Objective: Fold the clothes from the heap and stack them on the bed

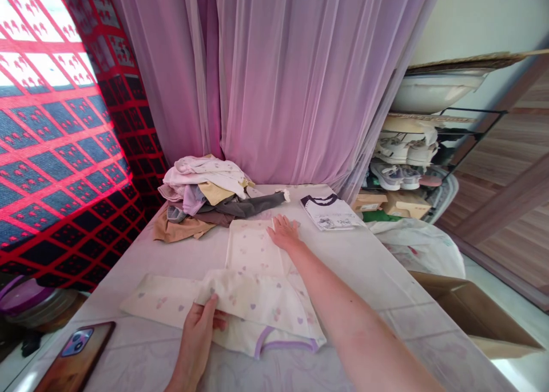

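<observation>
A cream garment with pastel heart print and lilac trim (253,289) lies spread on a white-covered table (386,283), one sleeve folded across its middle. My left hand (198,335) pinches that folded sleeve near the front edge, thumb on top. My right hand (285,233) rests flat with spread fingers at the garment's upper edge. Behind it sits a heap of mixed clothes (201,198). A folded white printed shirt with a dark collar (329,212) lies to the right of my right hand, apart from it.
A phone in a brown case (75,358) lies at the table's near left corner. Past the right edge are a white plastic bag (416,246) and an open cardboard box (476,315). Shoes on a rack (403,163) stand behind, beside a lilac sheer curtain (274,78).
</observation>
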`<state>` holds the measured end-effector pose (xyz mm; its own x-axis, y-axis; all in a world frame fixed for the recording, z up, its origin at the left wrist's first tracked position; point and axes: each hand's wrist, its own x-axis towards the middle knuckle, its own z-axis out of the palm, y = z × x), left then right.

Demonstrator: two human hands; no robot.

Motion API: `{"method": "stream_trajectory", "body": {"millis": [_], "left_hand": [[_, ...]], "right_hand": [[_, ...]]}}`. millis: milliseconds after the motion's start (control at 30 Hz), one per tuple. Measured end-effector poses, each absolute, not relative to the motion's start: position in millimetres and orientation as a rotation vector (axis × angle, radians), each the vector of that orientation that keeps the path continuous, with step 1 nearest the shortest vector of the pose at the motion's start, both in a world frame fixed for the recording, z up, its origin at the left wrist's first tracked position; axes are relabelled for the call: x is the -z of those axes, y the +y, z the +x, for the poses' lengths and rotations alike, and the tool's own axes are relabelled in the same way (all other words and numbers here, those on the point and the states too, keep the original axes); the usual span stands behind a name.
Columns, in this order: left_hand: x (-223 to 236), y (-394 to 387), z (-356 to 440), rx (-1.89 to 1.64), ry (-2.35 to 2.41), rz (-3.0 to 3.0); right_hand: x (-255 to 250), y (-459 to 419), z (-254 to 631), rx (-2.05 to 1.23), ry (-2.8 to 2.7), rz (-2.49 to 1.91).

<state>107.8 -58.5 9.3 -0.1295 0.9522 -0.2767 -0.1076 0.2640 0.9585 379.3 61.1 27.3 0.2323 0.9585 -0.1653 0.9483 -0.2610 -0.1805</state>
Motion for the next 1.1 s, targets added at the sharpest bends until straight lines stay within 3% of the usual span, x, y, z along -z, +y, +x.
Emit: {"method": "stream_trajectory", "body": {"millis": [333, 467, 667, 1100], "left_hand": [[-8.3, -54.7, 108.0, -1.136, 1.336, 0.839], [-7.7, -53.4, 108.3, -1.134, 1.308, 0.832], [-6.8, -51.2, 109.3, -1.144, 1.316, 0.845], [-18.7, -51.1, 107.3, -1.216, 1.317, 0.956]], "right_hand": [[-28.0, 54.7, 375.4, -0.45, -1.911, -2.385], [-39.6, 7.3, 360.6, -0.437, -1.896, -2.325], [-17.9, -85.2, 334.1, -0.386, -2.023, -2.225], [-10.4, -140.0, 331.0, -0.282, -2.083, -2.08]]}}
